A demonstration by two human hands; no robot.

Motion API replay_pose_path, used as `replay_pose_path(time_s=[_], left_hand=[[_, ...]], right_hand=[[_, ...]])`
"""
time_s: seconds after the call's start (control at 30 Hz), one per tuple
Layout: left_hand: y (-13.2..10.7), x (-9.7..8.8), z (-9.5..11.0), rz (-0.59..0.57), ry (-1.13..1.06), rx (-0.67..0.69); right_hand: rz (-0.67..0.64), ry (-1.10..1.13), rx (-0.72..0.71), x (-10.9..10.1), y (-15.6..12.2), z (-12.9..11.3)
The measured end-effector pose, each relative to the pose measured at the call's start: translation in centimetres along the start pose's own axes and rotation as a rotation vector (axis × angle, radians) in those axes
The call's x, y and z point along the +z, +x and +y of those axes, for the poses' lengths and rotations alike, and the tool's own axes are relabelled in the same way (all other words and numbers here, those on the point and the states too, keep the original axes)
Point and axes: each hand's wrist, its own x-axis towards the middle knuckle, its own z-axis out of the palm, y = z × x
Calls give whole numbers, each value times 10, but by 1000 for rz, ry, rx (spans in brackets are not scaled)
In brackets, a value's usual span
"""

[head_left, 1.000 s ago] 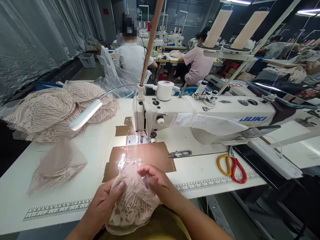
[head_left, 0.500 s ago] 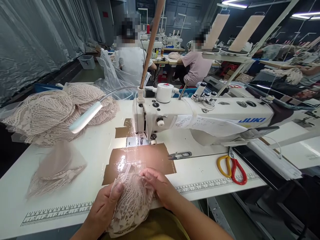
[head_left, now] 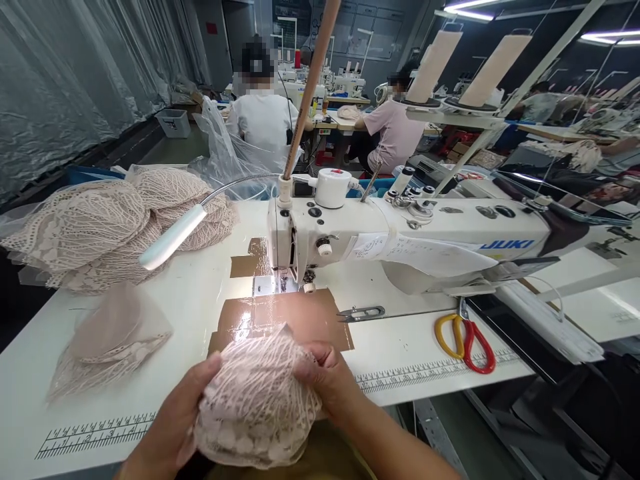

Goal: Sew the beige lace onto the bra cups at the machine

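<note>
Both hands hold a pale pink lace cup piece (head_left: 257,400) at the near edge of the white sewing table (head_left: 200,293). My left hand (head_left: 175,420) grips its left side, fingers curled round the fabric. On the right side my right hand (head_left: 327,380) pinches the lace with thumb and fingers. The piece bulges upward between the hands, just in front of the brown taped patch (head_left: 295,313) under the needle of the white JUKI sewing machine (head_left: 400,233).
A pile of matching lace cups (head_left: 110,223) and a smaller stack (head_left: 107,340) lie at left. A gooseneck lamp (head_left: 173,237) hangs over the table. Thread snips (head_left: 363,312) and yellow-red scissors (head_left: 465,337) lie at right. Other people sit at machines behind.
The lace piece has been turned and spread wider between my hands, now domed upward. My left hand slid further left and down; my right hand shifted slightly right.
</note>
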Motion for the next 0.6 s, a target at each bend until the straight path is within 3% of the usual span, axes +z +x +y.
replay_pose_path(time_s=[0.1,0.2,0.27,0.37,0.43,0.5,0.6], left_hand=[[-2,-3,-6,-129,-250,38],[-8,15,-21,-260,-246,40],[-8,30,-31,-251,-183,65],[-4,40,-38,-145,-84,122],[-4,36,-39,-118,39,94],[-9,23,-34,-198,226,31],[-25,-1,-15,-366,451,-1]], right_hand=[[132,61,-147,3,1,0],[10,-135,-251,11,4,1],[-55,-251,-270,16,5,3],[60,-132,-166,20,7,8],[193,26,-107,18,9,7],[283,127,-119,14,10,2],[260,119,-162,8,9,-8]])
